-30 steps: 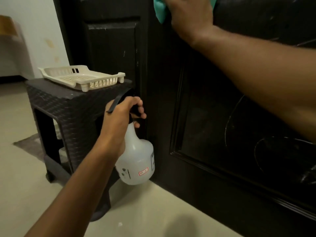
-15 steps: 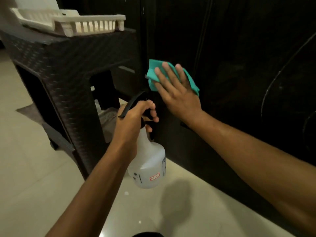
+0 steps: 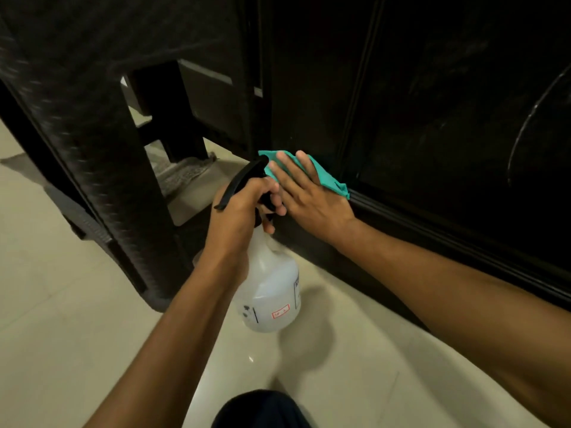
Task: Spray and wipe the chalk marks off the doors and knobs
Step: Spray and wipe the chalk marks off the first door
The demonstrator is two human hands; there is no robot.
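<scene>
- Right hand (image 3: 312, 196) now low on the dark door (image 3: 432, 103), down from the top of the door 1 s ago and from mid-height 0.5 s ago; wiping pass run from the upper stile to the bottom rail.
- Teal cloth (image 3: 327, 177) pressed flat against the door under the right hand, at the lower left corner of the raised panel, just above the bottom moulding.
- Right grip: fingers straight and spread, palm flat on the cloth; no pinch.
- Left hand (image 3: 241, 217) wrapped round the neck of the spray bottle (image 3: 272, 291), fingers curled at the black trigger (image 3: 241, 180); bottle carried down alongside the wiping hand, clear of the floor (image 3: 61, 304).
- Spray bottle: long axis near vertical, tilted slightly, base down toward the floor, head up; nozzle apparently aimed at the door but hidden behind the hands. Translucent body, red-edged label facing the camera.
- Cloth: long axis slanting down to the right, following the edge of the hand.
- Curved white chalk mark (image 3: 525, 125) plain on the panel at the right, well apart from the cloth, not yet wiped.
- Judgement: left stile probably covered in 1 stroke; panel marks outstanding, so task well short of done. No knob in view.
- Dark woven table (image 3: 92, 118) just left of the door; grey mat (image 3: 182, 173) on the floor beneath it.
</scene>
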